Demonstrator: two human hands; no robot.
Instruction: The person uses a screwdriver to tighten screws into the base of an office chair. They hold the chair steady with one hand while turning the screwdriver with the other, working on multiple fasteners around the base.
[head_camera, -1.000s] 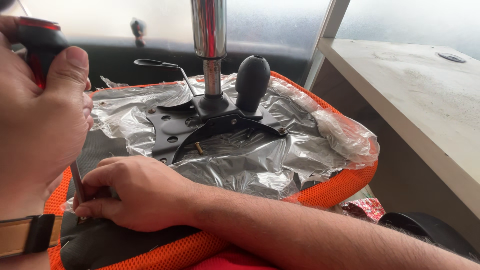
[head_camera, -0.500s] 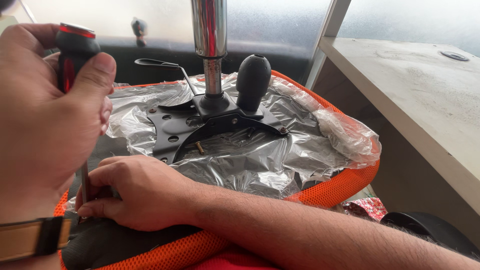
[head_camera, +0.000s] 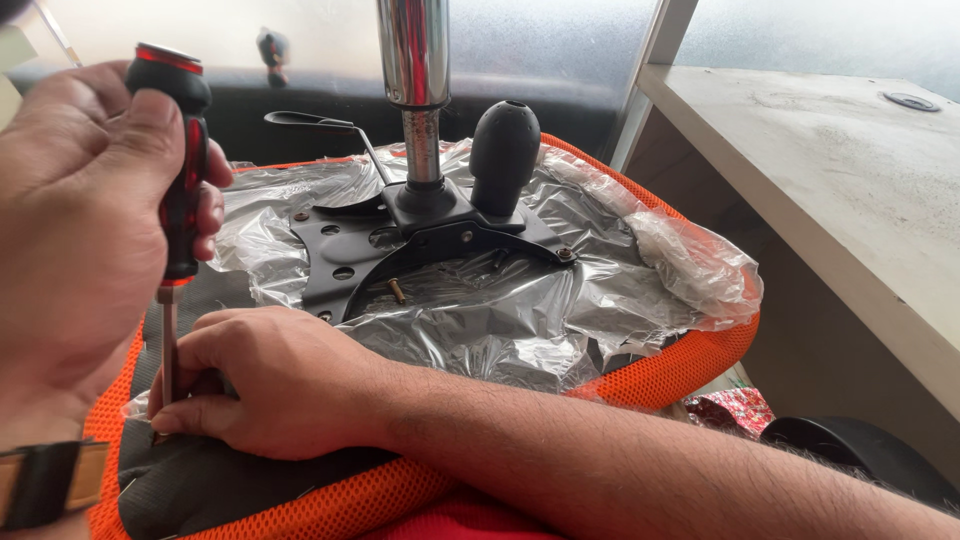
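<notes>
My left hand (head_camera: 80, 250) is shut on the black and red handle of a screwdriver (head_camera: 183, 190), which stands nearly upright. Its shaft runs down to the black underside of an upturned orange mesh chair seat (head_camera: 690, 360). My right hand (head_camera: 280, 385) lies on the seat, its arm crossing from the lower right, and its fingertips pinch the shaft near the tip. The tip itself is hidden by those fingers. Behind my hands, a black metal mechanism plate (head_camera: 340, 240) sits on crinkled clear plastic wrap (head_camera: 560, 310), with a loose bolt (head_camera: 396, 290) standing up near it.
A chrome column (head_camera: 413, 50) rises from the plate, with a black knob (head_camera: 505, 150) and a thin lever (head_camera: 310, 122) beside it. A pale ledge (head_camera: 850, 180) runs along the right. A dark round part (head_camera: 850, 450) and a red wrapper (head_camera: 730, 410) lie below it.
My left hand has carried the screwdriver handle rightward, more upright, with more of the handle showing. My right hand has stayed at the shaft's lower end.
</notes>
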